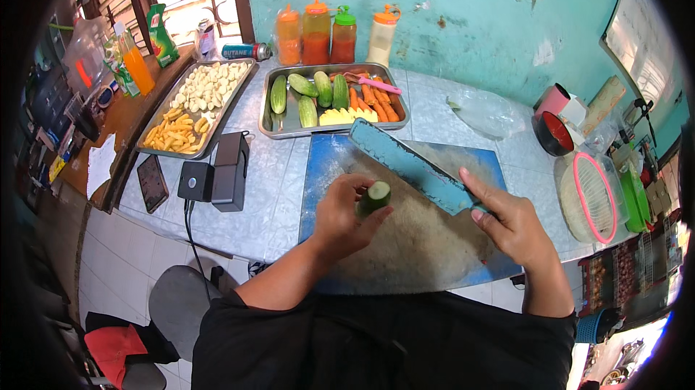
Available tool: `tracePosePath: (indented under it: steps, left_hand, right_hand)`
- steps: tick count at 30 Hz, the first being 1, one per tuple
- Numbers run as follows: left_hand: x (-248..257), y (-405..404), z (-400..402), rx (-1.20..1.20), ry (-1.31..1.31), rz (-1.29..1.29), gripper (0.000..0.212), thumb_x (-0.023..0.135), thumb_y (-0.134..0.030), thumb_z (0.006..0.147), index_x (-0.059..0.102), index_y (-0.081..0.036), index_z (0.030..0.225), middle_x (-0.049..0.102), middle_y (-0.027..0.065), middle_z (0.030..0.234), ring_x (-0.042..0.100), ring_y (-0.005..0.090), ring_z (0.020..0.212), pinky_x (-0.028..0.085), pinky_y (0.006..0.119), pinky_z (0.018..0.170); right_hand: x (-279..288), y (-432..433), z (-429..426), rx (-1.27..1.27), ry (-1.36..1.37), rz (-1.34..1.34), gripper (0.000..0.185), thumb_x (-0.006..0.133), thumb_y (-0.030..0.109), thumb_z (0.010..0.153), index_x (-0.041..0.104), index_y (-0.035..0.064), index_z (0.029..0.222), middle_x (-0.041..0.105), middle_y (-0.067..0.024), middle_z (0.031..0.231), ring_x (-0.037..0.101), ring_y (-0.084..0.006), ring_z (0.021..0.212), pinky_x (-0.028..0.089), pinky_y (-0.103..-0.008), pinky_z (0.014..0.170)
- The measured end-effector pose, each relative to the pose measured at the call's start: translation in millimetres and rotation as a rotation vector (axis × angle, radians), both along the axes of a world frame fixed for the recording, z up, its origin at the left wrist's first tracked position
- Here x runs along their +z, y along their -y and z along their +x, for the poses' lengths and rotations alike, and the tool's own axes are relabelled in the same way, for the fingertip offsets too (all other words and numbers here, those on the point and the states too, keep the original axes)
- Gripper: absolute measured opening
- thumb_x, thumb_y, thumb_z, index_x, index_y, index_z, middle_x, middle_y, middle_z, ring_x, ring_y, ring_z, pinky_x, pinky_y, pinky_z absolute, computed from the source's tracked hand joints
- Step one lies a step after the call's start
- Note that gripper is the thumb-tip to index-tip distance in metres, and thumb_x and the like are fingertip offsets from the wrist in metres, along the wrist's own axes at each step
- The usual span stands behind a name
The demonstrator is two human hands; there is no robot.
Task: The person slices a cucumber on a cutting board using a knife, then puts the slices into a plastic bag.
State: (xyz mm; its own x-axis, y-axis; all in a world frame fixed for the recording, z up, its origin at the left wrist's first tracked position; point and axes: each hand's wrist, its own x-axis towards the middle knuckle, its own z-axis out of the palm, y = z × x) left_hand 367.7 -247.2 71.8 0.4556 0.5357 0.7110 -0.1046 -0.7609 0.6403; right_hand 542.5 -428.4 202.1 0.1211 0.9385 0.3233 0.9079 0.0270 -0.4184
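Note:
My left hand (345,216) holds a cucumber (376,196) above the cutting board, its pale cut end facing up. In my right hand (507,222) is the handle of a broad knife with a worn, blue-coated blade (412,167); the blade slants up and left over the board, apart from the cucumber. Beneath both hands lies a large cutting board (423,249) with blue edges and a stained middle. Beyond it a metal tray (282,130) bears several whole cucumbers (278,94), peeled carrots (380,102), pale yellow crinkle-edged pieces (347,115) and a pink-handled peeler (380,85).
At left, a second tray (209,146) holds pale garlic-like cloves and yellow-orange roots. Nearer are a phone (152,184) and dark devices (229,173) with cables. Sauce bottles (316,32) line the wall. A plastic bag (486,113), a black bowl (554,134) and a pink-rimmed strainer (594,197) are at right.

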Motion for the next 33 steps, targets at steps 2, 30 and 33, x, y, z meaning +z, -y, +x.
tracePosePath:
  steps: [2,30,33]
  left_hand:
    - [0,-3,1,-0.012,0.038,0.055,0.046,0.079,-0.015,0.071,0.05,-0.002,0.104,0.056,0.0136,0.092,0.061,0.0265,0.076,0.051,0.033,0.063]
    - [-5,-11,-8,0.005,0.016,-0.032,0.044,0.081,-0.012,0.069,0.05,0.002,0.097,0.053,0.0143,0.093,0.059,0.0203,0.074,0.051,0.029,0.062]
    - [-3,-9,-4,-0.007,0.027,0.001,0.044,0.081,-0.008,0.067,0.05,0.002,0.097,0.054,0.0142,0.094,0.06,0.02,0.073,0.052,0.028,0.062]
  right_hand:
    - [10,0,-8,-0.026,0.021,-0.096,0.056,0.057,0.007,0.084,0.046,0.0224,0.136,0.061,-0.0159,0.086,0.06,-0.0336,0.079,0.047,-0.0358,0.07]
    - [47,-41,-76,-0.069,0.524,-0.461,0.068,0.056,0.006,0.074,0.043,0.0219,0.138,0.056,-0.012,0.07,0.057,-0.0322,0.058,0.045,-0.0427,0.053]
    - [32,-53,-71,-0.082,0.475,-0.528,0.065,0.053,0.008,0.077,0.041,0.023,0.139,0.059,-0.0138,0.074,0.06,-0.0332,0.064,0.046,-0.0443,0.055]
